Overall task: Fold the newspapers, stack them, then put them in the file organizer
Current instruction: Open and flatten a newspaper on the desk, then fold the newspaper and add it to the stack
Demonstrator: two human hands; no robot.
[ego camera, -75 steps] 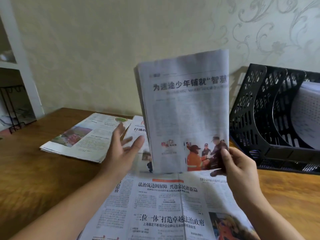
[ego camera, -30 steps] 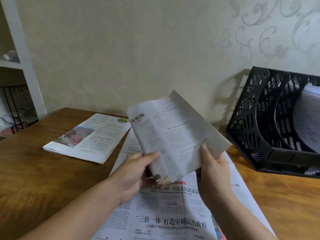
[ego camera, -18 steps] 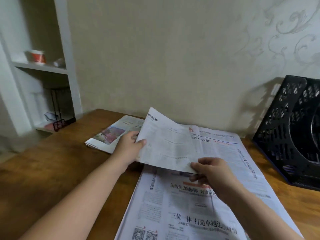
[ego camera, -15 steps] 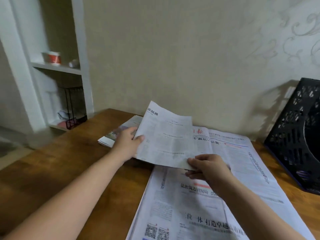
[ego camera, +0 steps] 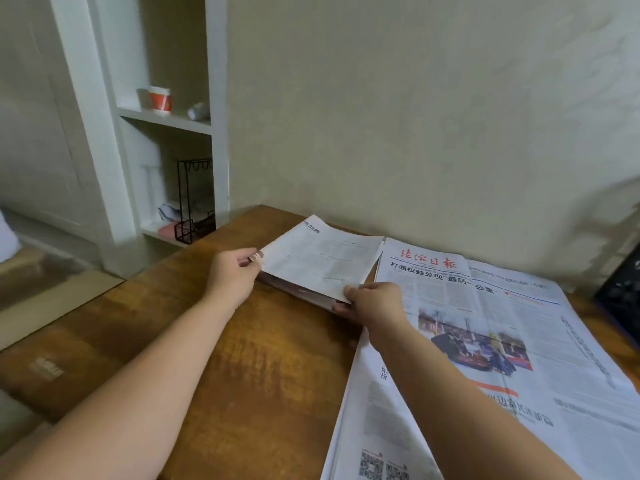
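A folded newspaper (ego camera: 322,261) lies on top of another folded newspaper (ego camera: 301,295), of which only the near edge shows, at the back of the wooden table (ego camera: 270,375). My left hand (ego camera: 235,275) grips the top paper's left edge. My right hand (ego camera: 374,301) pinches its near right corner. An unfolded newspaper (ego camera: 502,341) with a red masthead is spread flat to the right, under my right forearm. Only a dark corner of the black file organizer (ego camera: 620,292) shows at the right edge.
The wall runs close behind the table. At the left stands a white shelf unit (ego camera: 166,119) with a red-and-white cup (ego camera: 160,100) and a black wire rack (ego camera: 194,199). The table's left edge drops to the floor.
Both hands carried the folded newspaper left and down from in front of me and set it on the folded one. The view swung left, so the organizer is nearly out of view.
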